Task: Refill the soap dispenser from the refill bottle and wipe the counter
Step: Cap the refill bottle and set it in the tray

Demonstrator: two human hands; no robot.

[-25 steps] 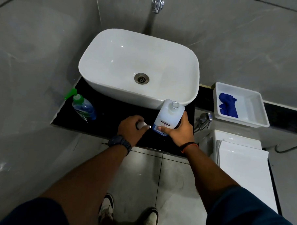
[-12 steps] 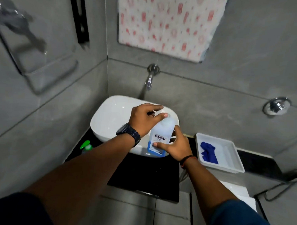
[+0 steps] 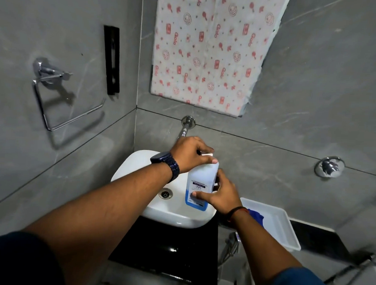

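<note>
Two bare hands hold a refill bottle (image 3: 199, 185) upright above the white sink (image 3: 136, 168). From the head view, the left hand (image 3: 189, 155) curls over its cap, fingers pinched closed. The right hand (image 3: 220, 192) wraps the bottle's lower side, thumb across the label.
</note>
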